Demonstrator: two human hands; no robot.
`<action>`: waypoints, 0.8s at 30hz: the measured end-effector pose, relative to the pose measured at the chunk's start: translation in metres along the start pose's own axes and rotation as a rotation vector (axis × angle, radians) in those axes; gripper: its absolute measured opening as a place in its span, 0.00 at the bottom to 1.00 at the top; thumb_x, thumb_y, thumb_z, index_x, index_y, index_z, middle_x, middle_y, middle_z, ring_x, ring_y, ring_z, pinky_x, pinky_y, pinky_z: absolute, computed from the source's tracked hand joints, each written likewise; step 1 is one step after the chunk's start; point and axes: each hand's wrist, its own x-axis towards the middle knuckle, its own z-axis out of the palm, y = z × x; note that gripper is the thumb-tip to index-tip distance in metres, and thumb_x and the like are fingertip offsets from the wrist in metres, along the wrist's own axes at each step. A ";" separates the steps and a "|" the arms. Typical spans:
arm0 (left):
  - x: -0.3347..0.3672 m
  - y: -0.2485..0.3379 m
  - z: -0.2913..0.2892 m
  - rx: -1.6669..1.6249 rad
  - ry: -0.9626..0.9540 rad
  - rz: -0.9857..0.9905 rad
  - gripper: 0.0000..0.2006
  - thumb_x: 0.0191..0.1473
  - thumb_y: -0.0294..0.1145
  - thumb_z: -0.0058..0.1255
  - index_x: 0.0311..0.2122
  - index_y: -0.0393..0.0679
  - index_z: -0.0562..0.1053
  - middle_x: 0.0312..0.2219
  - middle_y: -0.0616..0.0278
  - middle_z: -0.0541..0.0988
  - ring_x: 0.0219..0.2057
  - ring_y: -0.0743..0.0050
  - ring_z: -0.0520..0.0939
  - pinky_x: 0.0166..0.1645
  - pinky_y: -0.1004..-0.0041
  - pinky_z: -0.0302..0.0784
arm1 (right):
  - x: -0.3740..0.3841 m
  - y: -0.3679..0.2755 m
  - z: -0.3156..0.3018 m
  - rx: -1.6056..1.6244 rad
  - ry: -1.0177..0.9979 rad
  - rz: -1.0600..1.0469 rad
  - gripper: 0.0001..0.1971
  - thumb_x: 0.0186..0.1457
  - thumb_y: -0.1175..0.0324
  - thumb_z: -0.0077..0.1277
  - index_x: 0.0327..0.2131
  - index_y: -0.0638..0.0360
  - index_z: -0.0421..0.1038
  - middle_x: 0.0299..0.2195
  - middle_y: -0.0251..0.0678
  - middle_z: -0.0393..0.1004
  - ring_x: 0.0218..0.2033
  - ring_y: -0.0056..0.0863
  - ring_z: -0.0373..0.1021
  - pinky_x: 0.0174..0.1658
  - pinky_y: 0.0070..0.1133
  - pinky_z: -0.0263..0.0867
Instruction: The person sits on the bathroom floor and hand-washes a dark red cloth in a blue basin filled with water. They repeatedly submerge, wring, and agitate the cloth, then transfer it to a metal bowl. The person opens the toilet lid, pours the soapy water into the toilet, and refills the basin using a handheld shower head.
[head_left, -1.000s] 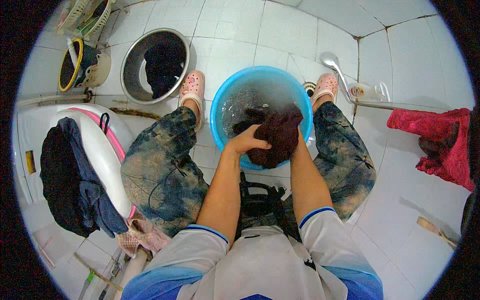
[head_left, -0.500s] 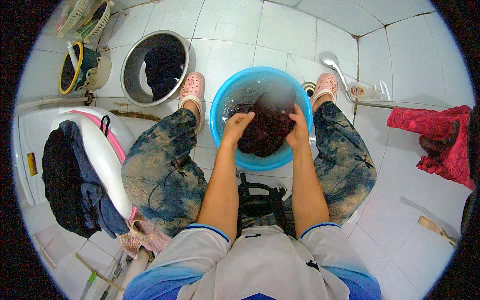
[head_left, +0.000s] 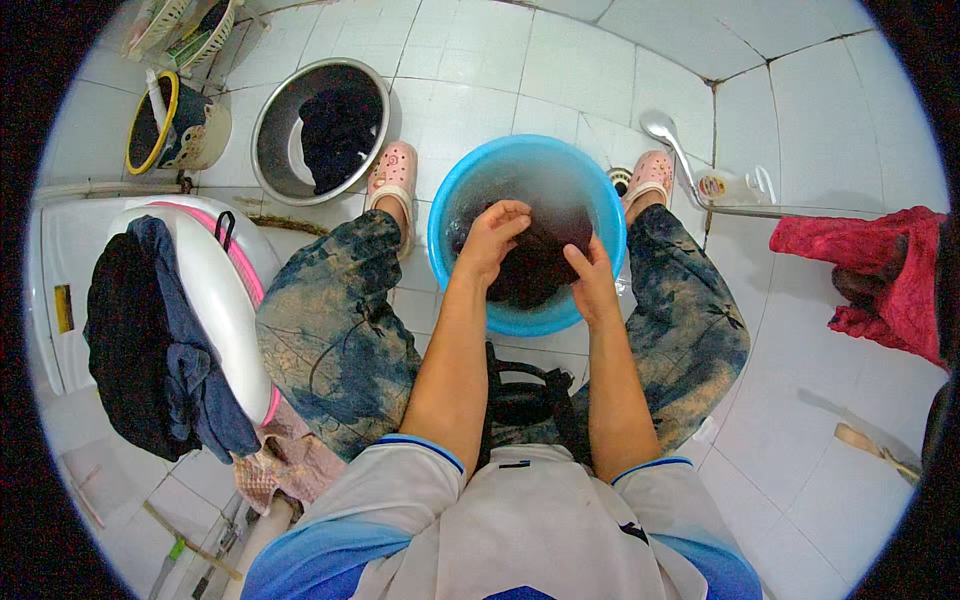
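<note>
Between my feet stands a blue plastic basin with a dark brownish-red wet cloth in it; its garment kind is unclear. My left hand is over the basin's left half, fingers curled closed on the cloth. At the right inner side my right hand grips the cloth between thumb and fingers, its fingertips partly hidden. A whitish haze blurs the basin's far right part.
A metal basin with dark cloth stands far left, beside a yellow-rimmed bucket. Dark clothes hang over a white toilet seat at left. A shower head lies right; red cloth hangs far right.
My left hand has moved up and to the right across the cloth. My right hand has shifted slightly down, and the cloth's bunched shape has changed.
</note>
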 end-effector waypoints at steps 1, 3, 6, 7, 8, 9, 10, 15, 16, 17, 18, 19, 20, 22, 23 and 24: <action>0.002 -0.005 -0.004 -0.133 -0.030 0.041 0.15 0.47 0.29 0.52 0.44 0.47 0.69 0.35 0.71 0.72 0.39 0.80 0.70 0.45 0.77 0.63 | 0.002 0.001 -0.001 -0.061 0.021 0.018 0.22 0.48 0.68 0.55 0.47 0.61 0.63 0.43 0.36 0.69 0.42 0.26 0.66 0.48 0.23 0.61; 0.000 -0.008 -0.001 -0.257 -0.144 0.086 0.18 0.47 0.28 0.51 0.46 0.44 0.67 0.36 0.69 0.72 0.40 0.78 0.71 0.45 0.77 0.64 | 0.008 0.007 -0.018 -0.118 0.076 0.099 0.27 0.47 0.65 0.58 0.50 0.61 0.62 0.45 0.39 0.68 0.44 0.27 0.66 0.48 0.22 0.62; 0.002 -0.008 -0.006 -0.197 -0.254 0.135 0.16 0.47 0.25 0.48 0.44 0.39 0.70 0.38 0.64 0.74 0.41 0.74 0.73 0.48 0.74 0.66 | 0.007 -0.007 0.007 -0.271 0.118 -0.043 0.29 0.46 0.65 0.59 0.52 0.61 0.60 0.46 0.40 0.68 0.45 0.28 0.66 0.48 0.23 0.62; 0.001 -0.007 -0.006 -0.083 -0.270 0.145 0.15 0.47 0.25 0.48 0.43 0.39 0.71 0.39 0.62 0.74 0.41 0.74 0.73 0.48 0.74 0.67 | 0.007 -0.011 0.010 -0.319 0.022 -0.117 0.33 0.44 0.64 0.60 0.54 0.59 0.58 0.47 0.40 0.67 0.46 0.28 0.65 0.50 0.23 0.61; 0.000 -0.005 -0.005 0.031 -0.285 0.155 0.15 0.46 0.24 0.47 0.42 0.39 0.71 0.40 0.60 0.75 0.42 0.73 0.74 0.48 0.74 0.68 | 0.007 -0.015 0.012 -0.489 -0.052 -0.163 0.32 0.43 0.64 0.60 0.53 0.58 0.60 0.46 0.39 0.68 0.45 0.27 0.66 0.49 0.23 0.61; 0.001 -0.003 -0.004 0.130 -0.381 0.165 0.13 0.47 0.27 0.49 0.41 0.38 0.73 0.40 0.61 0.75 0.42 0.73 0.73 0.49 0.74 0.67 | 0.009 -0.018 0.013 -0.659 -0.126 -0.208 0.31 0.43 0.65 0.61 0.52 0.58 0.61 0.45 0.39 0.69 0.44 0.27 0.66 0.49 0.23 0.61; 0.001 -0.003 -0.002 0.038 -0.339 0.154 0.14 0.47 0.28 0.50 0.42 0.38 0.72 0.40 0.61 0.75 0.42 0.73 0.73 0.49 0.74 0.66 | 0.012 -0.021 0.014 -0.829 -0.200 -0.254 0.30 0.42 0.66 0.61 0.51 0.57 0.62 0.44 0.38 0.70 0.44 0.26 0.66 0.48 0.23 0.62; 0.001 0.000 0.005 -0.035 -0.276 0.384 0.28 0.44 0.37 0.56 0.51 0.40 0.65 0.46 0.60 0.71 0.49 0.68 0.69 0.55 0.69 0.61 | 0.011 -0.055 0.036 -0.714 0.031 -0.216 0.10 0.43 0.74 0.57 0.32 0.60 0.68 0.34 0.34 0.72 0.37 0.21 0.68 0.43 0.20 0.64; -0.002 0.002 0.005 0.001 -0.277 0.471 0.32 0.43 0.40 0.58 0.53 0.41 0.63 0.48 0.59 0.70 0.51 0.67 0.68 0.57 0.68 0.59 | 0.006 -0.066 0.045 -0.640 0.018 -0.335 0.09 0.44 0.76 0.55 0.31 0.61 0.68 0.35 0.34 0.72 0.38 0.23 0.68 0.44 0.20 0.63; -0.004 0.005 0.011 0.329 -0.357 0.367 0.34 0.39 0.41 0.62 0.53 0.41 0.64 0.48 0.57 0.70 0.51 0.62 0.68 0.55 0.66 0.61 | -0.002 -0.079 0.054 -0.615 0.014 -0.381 0.09 0.44 0.77 0.55 0.31 0.61 0.68 0.35 0.36 0.72 0.38 0.25 0.68 0.45 0.21 0.63; -0.006 0.007 0.016 0.678 -0.469 0.301 0.37 0.34 0.42 0.65 0.52 0.41 0.64 0.48 0.54 0.70 0.52 0.57 0.67 0.54 0.64 0.62 | -0.009 -0.093 0.063 -0.587 0.008 -0.427 0.09 0.44 0.78 0.55 0.31 0.61 0.68 0.36 0.37 0.72 0.39 0.26 0.68 0.45 0.22 0.63; -0.012 0.004 0.027 0.799 -0.434 0.294 0.36 0.34 0.43 0.65 0.50 0.43 0.66 0.48 0.54 0.70 0.51 0.57 0.68 0.53 0.66 0.63 | -0.017 -0.106 0.070 -0.525 -0.037 -0.503 0.09 0.44 0.78 0.54 0.31 0.61 0.68 0.36 0.40 0.72 0.39 0.28 0.68 0.46 0.23 0.63; -0.016 -0.001 0.037 0.922 -0.397 0.286 0.34 0.33 0.44 0.66 0.48 0.44 0.68 0.47 0.53 0.71 0.51 0.57 0.68 0.52 0.67 0.64 | -0.024 -0.120 0.076 -0.460 -0.081 -0.580 0.09 0.43 0.79 0.54 0.30 0.61 0.67 0.37 0.42 0.72 0.39 0.29 0.68 0.46 0.24 0.62; 0.010 -0.057 0.011 0.975 -0.331 0.364 0.30 0.34 0.44 0.65 0.45 0.45 0.70 0.42 0.54 0.74 0.45 0.57 0.73 0.49 0.68 0.66 | -0.039 -0.145 0.099 -0.283 -0.128 -0.637 0.08 0.43 0.79 0.52 0.30 0.60 0.67 0.37 0.45 0.71 0.40 0.31 0.68 0.46 0.27 0.63; 0.002 -0.043 0.012 0.882 -0.376 0.102 0.25 0.39 0.38 0.62 0.45 0.46 0.70 0.35 0.56 0.77 0.40 0.63 0.77 0.48 0.68 0.67 | -0.042 -0.156 0.097 -0.213 -0.114 -0.653 0.09 0.43 0.78 0.52 0.31 0.60 0.66 0.38 0.46 0.70 0.40 0.32 0.68 0.46 0.27 0.64; -0.002 -0.037 0.012 0.660 -0.381 0.076 0.27 0.39 0.35 0.61 0.48 0.46 0.68 0.37 0.56 0.77 0.40 0.63 0.77 0.48 0.68 0.69 | -0.043 -0.162 0.092 -0.143 -0.101 -0.669 0.09 0.43 0.77 0.51 0.32 0.60 0.66 0.39 0.47 0.70 0.40 0.33 0.68 0.46 0.28 0.64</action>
